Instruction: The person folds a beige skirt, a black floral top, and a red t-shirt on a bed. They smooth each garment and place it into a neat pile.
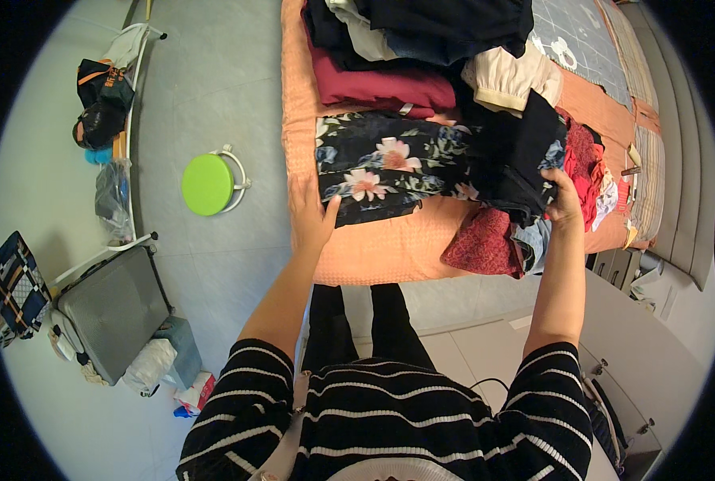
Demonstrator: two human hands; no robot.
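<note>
A black garment (pixel 389 164) printed with pink and white flowers lies stretched along the bed, its plain black part (pixel 505 164) folded at the right. My left hand (pixel 313 212) rests flat at its left end, fingers stretched out and thumb apart, beside the hem. At the other end my right hand (pixel 564 196) has its fingers closed on the edge of the black floral garment. Below that hand lie a red patterned cloth (pixel 485 244) and a piece of light blue denim (pixel 531 243), partly covered by the black fabric.
Folded clothes in dark red (pixel 381 84), dark blue (pixel 445 28) and cream (pixel 513 76) are heaped beyond the garment on the orange bedspread (pixel 389 252). Red clothes (pixel 586 172) lie at the right. A green stool (pixel 208 184) and a grey suitcase (pixel 113 313) stand at the left.
</note>
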